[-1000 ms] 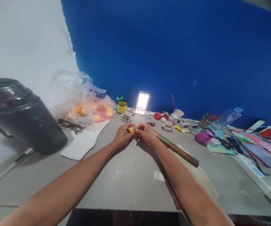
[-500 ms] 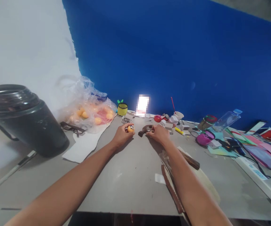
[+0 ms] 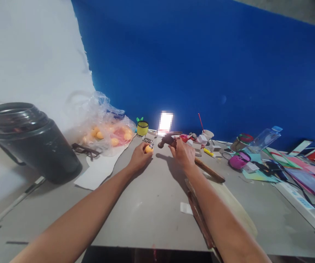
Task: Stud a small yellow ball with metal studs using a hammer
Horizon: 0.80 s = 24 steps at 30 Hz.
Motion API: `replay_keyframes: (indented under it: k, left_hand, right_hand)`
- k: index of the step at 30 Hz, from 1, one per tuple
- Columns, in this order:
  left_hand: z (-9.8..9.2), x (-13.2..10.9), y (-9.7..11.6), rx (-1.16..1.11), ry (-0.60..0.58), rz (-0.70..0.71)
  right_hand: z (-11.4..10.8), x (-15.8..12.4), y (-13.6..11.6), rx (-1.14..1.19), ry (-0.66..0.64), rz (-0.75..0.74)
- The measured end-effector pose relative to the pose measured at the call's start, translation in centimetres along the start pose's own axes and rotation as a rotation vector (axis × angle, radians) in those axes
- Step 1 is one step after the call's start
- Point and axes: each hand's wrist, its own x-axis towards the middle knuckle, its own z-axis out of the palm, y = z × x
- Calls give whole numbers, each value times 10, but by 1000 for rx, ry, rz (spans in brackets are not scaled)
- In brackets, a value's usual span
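My left hand (image 3: 140,157) is low over the grey table, its fingers closed around a small orange ball (image 3: 148,149) that has a shiny silvery piece at its top. My right hand (image 3: 184,152) grips a claw hammer (image 3: 167,140) close to its dark metal head. The hammer's wooden handle (image 3: 210,171) runs back past my wrist to the right. A gap separates the hammer head from the ball, and the head's shadow falls on the table below. Just behind the ball lies a small group of silvery pieces (image 3: 147,140).
A clear bag of orange balls (image 3: 113,132) and a dark flask (image 3: 37,142) stand on the left. A yellow-green cup (image 3: 142,128) is at the back. White boxes (image 3: 202,139), a yellow cutter (image 3: 208,152) and a clear bottle (image 3: 265,139) lie on the right.
My right hand has lifted the hammer off the table area, its head now higher and casting a separate shadow. My left hand with the ball has shifted slightly left.
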Motion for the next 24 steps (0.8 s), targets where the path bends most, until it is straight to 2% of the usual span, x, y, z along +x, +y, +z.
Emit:
replay_keyframes:
  k: [3, 7, 12, 17, 22, 24]
  left_hand:
    - [-1, -2, 3, 31, -15, 31]
    - [-1, -4, 8, -76, -60, -6]
    - [0, -2, 7, -100, -18, -33]
    - [1, 0, 3, -203, -47, -78]
    - [0, -1, 7, -197, -17, -98]
    - [-1, -2, 8, -217, -49, -96]
  right_hand:
    - [4, -6, -6, 24, 154, -119]
    - [16, -10, -10, -1, 231, -240]
    - [19, -10, -9, -36, 395, -255]
    - [18, -12, -11, -63, 360, -330]
    - [14, -11, -11, -72, 446, -295]
    - [14, -11, -12, -76, 394, -317]
